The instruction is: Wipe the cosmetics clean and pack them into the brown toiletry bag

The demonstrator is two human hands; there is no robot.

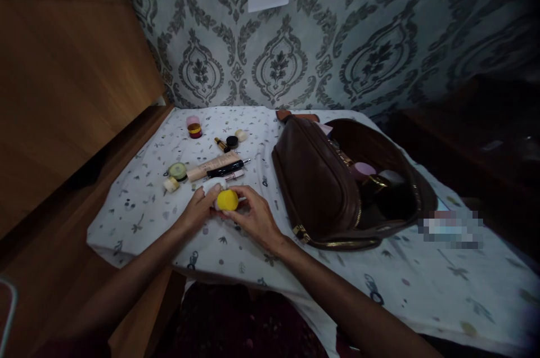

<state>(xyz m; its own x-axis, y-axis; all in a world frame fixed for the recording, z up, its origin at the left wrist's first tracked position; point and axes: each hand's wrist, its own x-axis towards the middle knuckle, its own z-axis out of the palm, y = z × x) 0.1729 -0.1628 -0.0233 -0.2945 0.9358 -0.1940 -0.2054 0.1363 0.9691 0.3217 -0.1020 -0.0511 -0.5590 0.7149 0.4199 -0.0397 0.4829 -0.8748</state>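
Both my hands meet over the near part of the cloth, around a small round yellow item (228, 200). My left hand (197, 211) is closed at its left side, and my right hand (258, 216) grips it from the right with thumb and fingers. A white piece (214, 184) shows just behind the left fingers; its kind is unclear. Beyond the hands lie a beige tube (211, 167), a black pen-like item (226, 169) and a thin pinkish item (234, 176). A green-topped jar (178, 171) and a small cream-coloured jar (171, 184) sit to their left.
A brown leather bag (316, 178) stands unzipped on the right, with a pink-lidded item (363, 170) and others inside. Farther back are a red jar (194, 131), a black round pot (232, 141) and a gold-and-black tube (221, 144). A wooden cabinet (76, 66) borders the left.
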